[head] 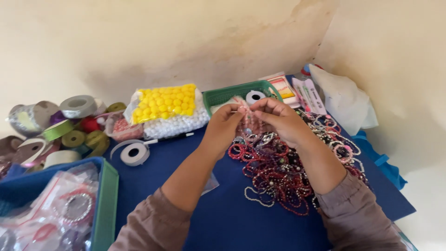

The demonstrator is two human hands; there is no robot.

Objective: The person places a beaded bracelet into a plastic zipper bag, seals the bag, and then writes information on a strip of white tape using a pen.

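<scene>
Pinching one small bead bracelet [245, 111] between them, the left hand [223, 124] and right hand [278, 118] meet, each grip closed on it. Below lies a heap of bracelets [278, 172] on the blue surface [186, 162].

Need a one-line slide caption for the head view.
Left hand and right hand pinch a small beaded piece above a heap of red and white beaded bracelets on blue tabletop.

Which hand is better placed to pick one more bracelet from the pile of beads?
Probably the right hand. Its wrist lies directly above the pile of bead bracelets, while the left hand sits at the pile's left edge. Both hands pinch something small together, so neither is free.
</scene>
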